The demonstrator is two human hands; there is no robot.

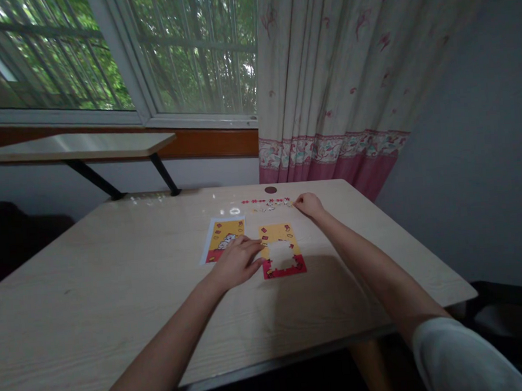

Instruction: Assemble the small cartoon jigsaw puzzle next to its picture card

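Note:
A jigsaw puzzle [282, 249] lies on the wooden table [115, 275]; its yellow and red border is joined and its middle is an open gap. Left of it lies a printed reference card [222, 232] with the same picture. My left hand [237, 260] rests flat on the table, fingers stretched out, touching the puzzle's left edge and covering the card's lower right corner. My right hand [308, 205] reaches to the far side, fingers curled at the end of a row of loose puzzle pieces [268, 204]. What its fingers hold is hidden.
A small round dark hole [270, 189] sits near the table's far edge. Behind the table are a window [102, 52], a folding shelf [76, 146] under it, and a patterned curtain [337, 78] at the right. A grey wall stands at the right.

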